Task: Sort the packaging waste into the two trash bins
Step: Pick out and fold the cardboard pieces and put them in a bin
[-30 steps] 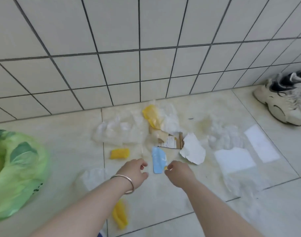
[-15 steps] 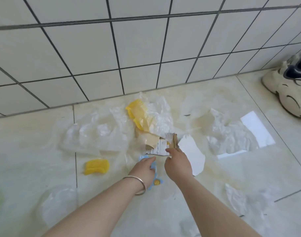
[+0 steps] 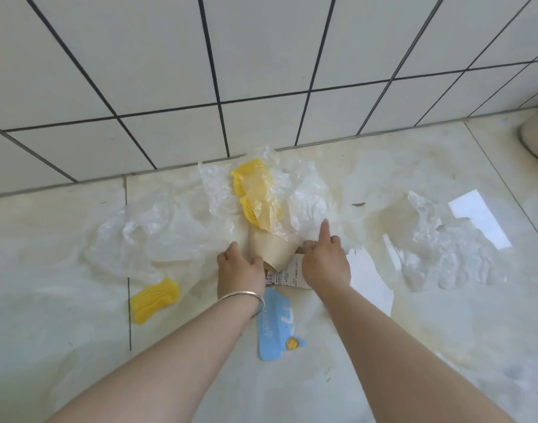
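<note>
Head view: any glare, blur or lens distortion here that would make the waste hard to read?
Head view: wide-angle bending curves the wall tiles; a bright window reflection glares on the glossy floor; the clear plastic wrap washes into the pale floor; the blue card and yellow foam net stay readable; soft blur at the frame edges.

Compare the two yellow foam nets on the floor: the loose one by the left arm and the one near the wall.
The loose foam net lies alone on bare tile, fully uncovered; the net near the wall sits partly under clear plastic film. The loose one is left of both hands; the other lies beyond them. Both are yellow ribbed mesh.
</note>
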`<state>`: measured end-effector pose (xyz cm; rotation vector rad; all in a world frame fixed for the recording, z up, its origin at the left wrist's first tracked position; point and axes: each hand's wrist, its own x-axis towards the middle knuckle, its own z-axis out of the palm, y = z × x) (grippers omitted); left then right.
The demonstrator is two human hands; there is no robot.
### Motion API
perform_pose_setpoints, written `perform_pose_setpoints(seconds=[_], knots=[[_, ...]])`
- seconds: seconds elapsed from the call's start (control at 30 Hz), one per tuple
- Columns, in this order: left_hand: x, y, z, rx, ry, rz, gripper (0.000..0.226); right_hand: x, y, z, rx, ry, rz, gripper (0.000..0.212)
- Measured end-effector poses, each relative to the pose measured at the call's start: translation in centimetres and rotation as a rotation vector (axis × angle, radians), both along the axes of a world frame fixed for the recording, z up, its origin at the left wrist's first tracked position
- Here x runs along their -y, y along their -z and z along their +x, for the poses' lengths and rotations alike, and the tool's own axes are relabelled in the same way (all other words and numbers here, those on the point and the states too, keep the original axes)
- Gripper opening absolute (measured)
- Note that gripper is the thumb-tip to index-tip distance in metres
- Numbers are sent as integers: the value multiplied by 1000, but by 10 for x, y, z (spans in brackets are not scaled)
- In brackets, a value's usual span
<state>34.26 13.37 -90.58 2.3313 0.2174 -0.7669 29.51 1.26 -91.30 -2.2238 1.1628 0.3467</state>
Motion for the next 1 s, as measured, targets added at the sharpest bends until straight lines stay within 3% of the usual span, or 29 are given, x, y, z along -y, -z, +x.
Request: perform_pose_setpoints(seconds=[0.07,0.17,0.27,0.33,0.47,0.57,0.63,0.7,0.83,0.93,1.0], knots=[[5,5,10,7,-2,2,57,8,1,6,49,20,10,57],[15,8,19,32,48,17,70,12,3,4,44,-126,-73,48],[24,8,23,92,193,82,72,15,0,-4,-87,-347,-146,48],[23,11,24,104,281,135,71,15,-3,-8,-184,-440,-175,60],[21,10,24,-9,274,120,77,7,-2,-10,-275,-389,-142,72],[17,6,22,-72,326,69,75,3,-3,-6,-299,-265,22,52],[10,3,21,-91,271,8,72,3,-5,-6,-266,-190,182,32],[-1,0,20,-82,129,-41,66,2,-7,-10,-217,-133,298,31],[-26,-5,19,-63,-260,-128,53,-2,-18,-19,-162,-95,356,30],[-39,-5,10,-68,-352,-187,56,-6,-24,-28,-69,4,347,16],[-45,-8,2,-82,-366,-233,43,-11,-29,-35,0,109,395,14]])
